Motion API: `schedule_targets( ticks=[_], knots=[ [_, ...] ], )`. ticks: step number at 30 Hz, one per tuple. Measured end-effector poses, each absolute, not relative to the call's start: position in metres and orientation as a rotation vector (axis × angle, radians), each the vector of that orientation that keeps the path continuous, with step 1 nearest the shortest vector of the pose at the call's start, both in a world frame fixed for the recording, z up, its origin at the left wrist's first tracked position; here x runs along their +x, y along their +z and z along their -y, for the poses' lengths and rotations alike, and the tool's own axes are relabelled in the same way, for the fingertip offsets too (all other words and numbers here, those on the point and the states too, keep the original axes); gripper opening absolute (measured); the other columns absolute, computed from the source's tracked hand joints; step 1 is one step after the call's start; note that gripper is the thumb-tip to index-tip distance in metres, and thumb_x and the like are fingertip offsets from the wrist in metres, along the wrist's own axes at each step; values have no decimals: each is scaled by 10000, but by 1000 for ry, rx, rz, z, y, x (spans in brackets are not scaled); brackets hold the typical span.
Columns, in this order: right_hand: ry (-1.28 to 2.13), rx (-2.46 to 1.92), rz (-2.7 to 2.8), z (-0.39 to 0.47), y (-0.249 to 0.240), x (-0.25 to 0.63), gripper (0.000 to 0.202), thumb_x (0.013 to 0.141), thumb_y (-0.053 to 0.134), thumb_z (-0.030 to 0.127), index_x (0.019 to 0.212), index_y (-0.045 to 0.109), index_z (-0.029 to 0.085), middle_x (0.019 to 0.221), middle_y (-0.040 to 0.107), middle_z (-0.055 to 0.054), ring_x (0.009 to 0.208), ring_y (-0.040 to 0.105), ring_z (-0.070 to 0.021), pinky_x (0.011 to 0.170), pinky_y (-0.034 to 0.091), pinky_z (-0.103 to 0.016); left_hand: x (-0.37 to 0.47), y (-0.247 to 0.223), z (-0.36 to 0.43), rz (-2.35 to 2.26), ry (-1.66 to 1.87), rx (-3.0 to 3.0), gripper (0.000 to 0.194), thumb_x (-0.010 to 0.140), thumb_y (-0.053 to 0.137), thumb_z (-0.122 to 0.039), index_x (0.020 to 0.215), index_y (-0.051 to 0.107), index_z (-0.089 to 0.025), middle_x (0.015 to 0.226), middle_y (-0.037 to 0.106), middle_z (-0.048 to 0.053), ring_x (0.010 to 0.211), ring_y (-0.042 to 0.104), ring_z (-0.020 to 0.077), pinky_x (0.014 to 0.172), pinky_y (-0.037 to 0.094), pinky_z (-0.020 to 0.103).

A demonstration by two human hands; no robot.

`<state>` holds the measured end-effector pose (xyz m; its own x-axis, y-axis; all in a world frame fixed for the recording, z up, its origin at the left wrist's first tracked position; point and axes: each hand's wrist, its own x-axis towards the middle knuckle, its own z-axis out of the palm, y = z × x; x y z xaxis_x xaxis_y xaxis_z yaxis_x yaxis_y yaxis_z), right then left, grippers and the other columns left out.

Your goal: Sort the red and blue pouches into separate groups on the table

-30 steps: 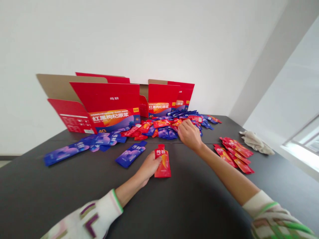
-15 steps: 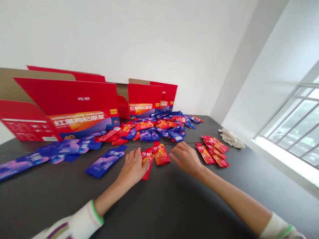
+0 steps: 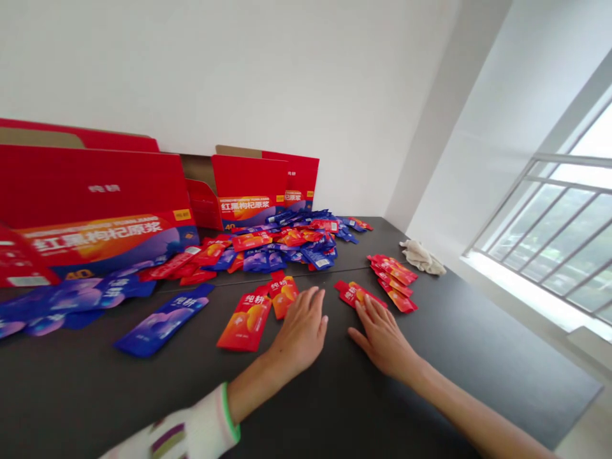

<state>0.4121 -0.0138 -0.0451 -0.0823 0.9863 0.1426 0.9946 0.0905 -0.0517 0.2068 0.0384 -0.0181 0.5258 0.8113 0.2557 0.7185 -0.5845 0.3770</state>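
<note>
My left hand (image 3: pixel 301 331) is over the dark table, its fingers extended beside a small red packet (image 3: pixel 283 297) that it partly covers. Just left of that lies a larger-looking red packet (image 3: pixel 246 320), flat and face up. My right hand (image 3: pixel 382 331) has its fingers spread, the fingertips resting on another red packet (image 3: pixel 354 294). Beyond it, several overlapping red packets (image 3: pixel 394 280) form a small stack. A single blue packet (image 3: pixel 162 322) lies at the left.
Red cartons (image 3: pixel 95 210) stand open along the wall. In front of them is a mixed pile of red and blue packets (image 3: pixel 287 245). More blue packets (image 3: pixel 81 299) overlap at the left. A pale cloth (image 3: pixel 423 257) lies near the right edge, by a railed window (image 3: pixel 554 217).
The view has shifted right. My left hand has left the larger-looking red packet and moved right. My right hand now touches a red packet lying beside the stack, which has shifted or fanned differently.
</note>
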Motion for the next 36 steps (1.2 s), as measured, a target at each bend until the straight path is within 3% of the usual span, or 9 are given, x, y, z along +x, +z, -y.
schedule_targets(
  ticks=[5, 7, 10, 13, 17, 23, 25, 31, 36],
  knots=[
    [230, -1695, 2227, 7, -11, 432, 422, 975, 348, 367, 1323, 527, 211, 1268, 576, -64, 1120, 537, -219, 958, 412, -346, 250, -30, -44, -1024, 330, 2494, 556, 931, 368, -359, 1459, 250, -233, 1516, 272, 144, 1403, 233, 303, 1113, 249, 556],
    [171, -1763, 2053, -1, -4, 454, 392, 981, 326, 352, 1226, 603, 222, 1138, 644, -56, 1021, 583, -195, 896, 440, -314, 260, -35, -47, -989, 323, 2502, 553, 920, 391, -448, 1441, 291, -291, 1528, 247, 131, 1409, 201, 324, 1111, 223, 578],
    [-154, -2091, 1827, -12, -9, 490, 364, 946, 413, 398, 1181, 636, 234, 1167, 619, -80, 1096, 528, -253, 930, 406, -386, 265, -39, -51, -945, 350, 2518, 553, 901, 384, -547, 1405, 356, -320, 1546, 200, 116, 1422, 143, 324, 1129, 185, 554],
    [-275, -2316, 1868, -14, -27, 508, 468, 911, 488, 427, 1333, 516, 228, 1310, 514, -105, 1201, 434, -297, 946, 389, -431, 265, -40, -52, -902, 363, 2531, 566, 888, 384, -585, 1388, 376, -320, 1545, 216, 99, 1429, 134, 296, 1144, 166, 528],
    [-409, -2376, 1940, -7, -41, 498, 478, 918, 495, 344, 1376, 459, 210, 1415, 383, -143, 1249, 370, -322, 913, 413, -429, 262, -38, -51, -835, 320, 2552, 550, 890, 371, -592, 1370, 390, -324, 1549, 216, 66, 1438, 108, 256, 1148, 152, 532],
    [-564, -2266, 1963, -4, -29, 472, 302, 926, 397, 117, 1053, 671, 133, 1111, 615, -131, 1048, 498, -259, 899, 435, -343, 271, -36, -57, -797, 331, 2588, 530, 916, 322, -559, 1397, 343, -338, 1557, 192, 37, 1440, 105, 230, 1147, 154, 531],
    [-589, -2162, 1985, -4, -25, 468, 296, 928, 399, 119, 1005, 685, 124, 1102, 627, -124, 1031, 503, -248, 920, 432, -332, 277, -36, -61, -778, 326, 2607, 537, 917, 333, -551, 1415, 312, -350, 1549, 220, 45, 1440, 103, 248, 1141, 150, 548],
    [-463, -1929, 2054, 0, -25, 458, 317, 965, 393, 197, 1183, 622, 167, 1140, 628, -76, 1053, 506, -208, 916, 439, -288, 282, -37, -69, -609, 364, 2648, 484, 914, 408, -490, 1375, 381, -343, 1522, 291, 48, 1424, 178, 263, 1132, 168, 566],
    [-338, -2086, 2118, 0, -22, 454, 308, 971, 379, 244, 1026, 679, 202, 1003, 661, -92, 992, 543, -223, 833, 456, -292, 282, -38, -73, -631, 425, 2632, 423, 924, 407, -440, 1331, 431, -328, 1476, 378, 43, 1404, 239, 248, 1126, 197, 565]
  ],
)
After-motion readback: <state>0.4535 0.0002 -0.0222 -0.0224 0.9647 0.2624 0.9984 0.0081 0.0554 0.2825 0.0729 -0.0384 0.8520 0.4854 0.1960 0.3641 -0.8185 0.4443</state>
